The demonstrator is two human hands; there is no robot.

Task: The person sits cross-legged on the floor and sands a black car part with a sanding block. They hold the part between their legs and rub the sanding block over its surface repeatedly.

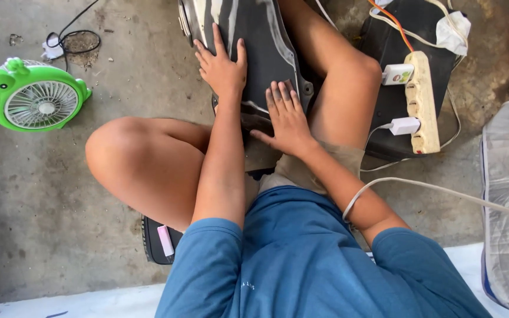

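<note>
You sit on the concrete floor (42,194) with your knees bent. Your right hand (288,118) lies flat, its grip spread, on the near end of the dark curved panel (260,35) between your legs; your left hand (222,68), also spread, presses farther up. A power strip (422,100) lies right, a green fan (30,97) left.

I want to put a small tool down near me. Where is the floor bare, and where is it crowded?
Bare concrete floor lies between the green fan and the bent knee. The other side is crowded: power strip, chargers, white cable. Both hands, left hand and right hand, rest flat on the dark panel.
</note>
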